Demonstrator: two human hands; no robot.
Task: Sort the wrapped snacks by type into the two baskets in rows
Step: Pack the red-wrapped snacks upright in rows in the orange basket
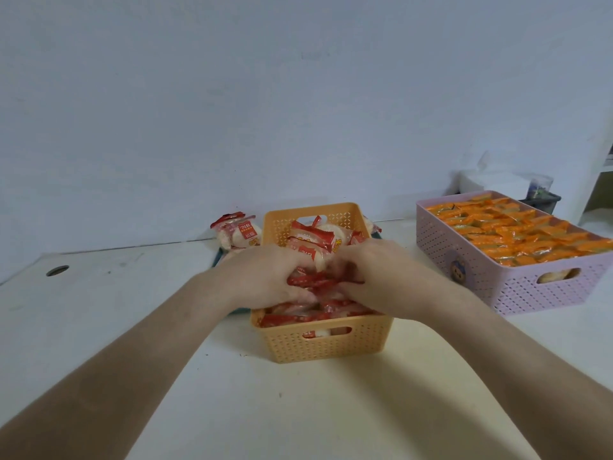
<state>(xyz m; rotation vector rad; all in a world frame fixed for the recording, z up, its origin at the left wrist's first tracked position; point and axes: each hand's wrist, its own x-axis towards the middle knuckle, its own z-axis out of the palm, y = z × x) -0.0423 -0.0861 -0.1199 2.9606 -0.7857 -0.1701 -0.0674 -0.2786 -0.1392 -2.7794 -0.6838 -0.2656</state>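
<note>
Both forearms reach fwd, meeting over the orange basket (pixel 318 346). Left hand (pixel 265 277) & right hand (pixel 374 277) are palm-down, knuckles up. Fingers of both curl into the red-and-white snack packets (pixel 311 242) mid-basket, gripping a bunch between them. More packets lie beyond & below the hands. The lilac basket (pixel 530 293), well right, holds orange-wrapped snacks (pixel 517 234).

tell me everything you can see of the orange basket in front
Rectangular orange basket, plastic-looking, with perforated walls and a handle slot in each short end. It stands upright on the white table, one short end toward the camera, filled with red-and-white wrapped snacks. The left hand and right hand reach in over it, gripping packets in the middle.
</note>
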